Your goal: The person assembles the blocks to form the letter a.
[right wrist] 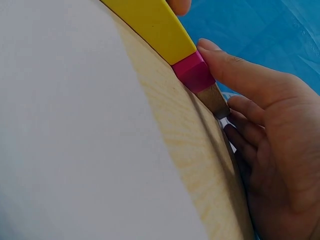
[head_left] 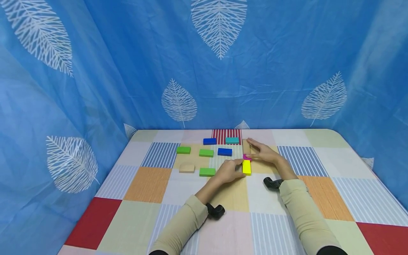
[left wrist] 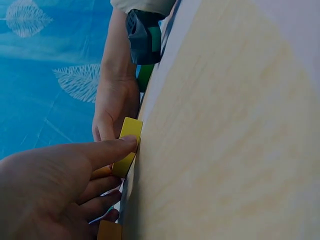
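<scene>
My left hand (head_left: 227, 171) pinches a yellow block (head_left: 247, 168) lengthwise, thumb at its near end and forefinger toward the far end. Right behind that block lies a small magenta block (head_left: 245, 158), followed by a plain wooden block (head_left: 246, 146); the three form one line pointing away from me. My right hand (head_left: 264, 152) spreads along the right side of this line. Its thumb (right wrist: 235, 70) touches the magenta block, while the forefinger reaches the far end of the wooden block. In the left wrist view the left thumb lies across the yellow block (left wrist: 129, 140).
Left of the line lie green blocks (head_left: 206, 153), two blue blocks (head_left: 225, 152), a teal block (head_left: 232, 140) and a pale wooden block with rounded corners (head_left: 186, 168). A patchwork cloth (head_left: 220, 226) covers the table. Blue curtains (head_left: 264, 63) hang behind and at the sides.
</scene>
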Demonstrator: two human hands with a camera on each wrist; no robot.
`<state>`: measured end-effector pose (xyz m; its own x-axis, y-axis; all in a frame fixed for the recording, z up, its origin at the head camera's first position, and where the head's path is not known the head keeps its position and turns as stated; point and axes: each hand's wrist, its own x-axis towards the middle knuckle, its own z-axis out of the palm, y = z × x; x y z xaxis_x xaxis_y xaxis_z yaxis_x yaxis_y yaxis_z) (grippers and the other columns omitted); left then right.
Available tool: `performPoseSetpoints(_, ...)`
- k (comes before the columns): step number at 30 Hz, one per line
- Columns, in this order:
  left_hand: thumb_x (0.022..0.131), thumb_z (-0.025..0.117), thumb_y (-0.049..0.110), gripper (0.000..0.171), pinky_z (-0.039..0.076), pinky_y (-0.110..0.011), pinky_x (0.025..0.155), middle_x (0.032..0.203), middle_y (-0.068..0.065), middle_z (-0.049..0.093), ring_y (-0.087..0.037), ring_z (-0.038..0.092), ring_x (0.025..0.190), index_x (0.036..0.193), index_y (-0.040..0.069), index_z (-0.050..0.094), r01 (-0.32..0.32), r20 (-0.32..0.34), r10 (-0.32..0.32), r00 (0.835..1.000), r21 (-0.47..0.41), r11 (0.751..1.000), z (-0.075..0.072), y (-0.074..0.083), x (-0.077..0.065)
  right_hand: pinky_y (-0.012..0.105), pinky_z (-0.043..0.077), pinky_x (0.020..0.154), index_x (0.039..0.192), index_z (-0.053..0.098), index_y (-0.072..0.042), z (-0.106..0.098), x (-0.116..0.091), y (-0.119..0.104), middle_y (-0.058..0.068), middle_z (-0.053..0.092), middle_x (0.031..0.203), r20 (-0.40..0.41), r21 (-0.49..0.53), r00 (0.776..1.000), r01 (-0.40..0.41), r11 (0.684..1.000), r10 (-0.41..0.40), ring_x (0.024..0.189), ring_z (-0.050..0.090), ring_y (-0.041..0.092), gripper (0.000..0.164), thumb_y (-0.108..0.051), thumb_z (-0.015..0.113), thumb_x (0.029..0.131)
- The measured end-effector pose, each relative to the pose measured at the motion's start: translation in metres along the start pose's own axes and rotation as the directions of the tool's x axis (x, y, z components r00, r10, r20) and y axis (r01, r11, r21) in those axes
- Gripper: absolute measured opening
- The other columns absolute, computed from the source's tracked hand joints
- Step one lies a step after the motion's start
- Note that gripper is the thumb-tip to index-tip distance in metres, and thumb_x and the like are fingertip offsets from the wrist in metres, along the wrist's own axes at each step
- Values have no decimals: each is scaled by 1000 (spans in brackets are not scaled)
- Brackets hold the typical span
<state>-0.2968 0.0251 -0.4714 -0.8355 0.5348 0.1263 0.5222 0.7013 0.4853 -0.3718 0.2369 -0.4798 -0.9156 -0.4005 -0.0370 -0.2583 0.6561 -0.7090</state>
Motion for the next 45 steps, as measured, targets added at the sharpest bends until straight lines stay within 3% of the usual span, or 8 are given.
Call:
performPoseSetpoints(9,80,73,29,62,38,-26,100,131,-4,53,-16,48,120,133,7,50,23,23,-22,1000,-44,999,3,0,1,59,12,106,148,21,-13,1,0,1,12,12,153,3,1,1000,15,1000,-15,138,10,36,90,-46,68,79)
performPoseSetpoints(19,81,72,33,62,35,-24,101,132,-2,51,-15,46,122,134,10,50,-9,10,9,1000,-8,1000,0,2,-1,60,12,106,148,20,-13,-1,1,4,14,11,153,3,-21,999,35,999,-35,137,10,38,89,-46,67,80)
performPoseSetpoints(29,80,72,36,64,36,-23,100,133,-2,51,-14,46,122,134,10,49,24,-4,-24,1000,11,1000,3,1,0,60,12,105,148,22,-11,-2,0,3,13,11,153,-2,-16,999,40,999,-40,137,11,38,87,-45,66,81)
performPoseSetpoints(36,78,73,39,68,39,-25,98,132,-2,52,-13,49,118,135,11,49,54,-5,-54,999,-13,998,4,0,-1,61,10,105,148,19,-10,-2,-3,3,13,6,154,29,40,997,76,996,-78,137,6,38,90,-39,69,80)
performPoseSetpoints(43,78,72,41,67,40,-25,97,131,-1,53,-13,51,116,134,11,50,48,-14,-48,999,-4,999,3,1,-2,63,6,104,147,17,-2,-3,-8,-9,20,2,152,72,51,992,104,993,-107,136,2,42,92,-21,74,77)
performPoseSetpoints(45,78,72,41,67,40,-25,97,131,-1,53,-13,51,116,134,11,50,49,-17,-49,999,-1,999,2,1,-2,62,6,105,147,18,-5,-2,-2,1,18,3,153,66,49,990,119,992,-122,137,2,41,94,-24,76,75)
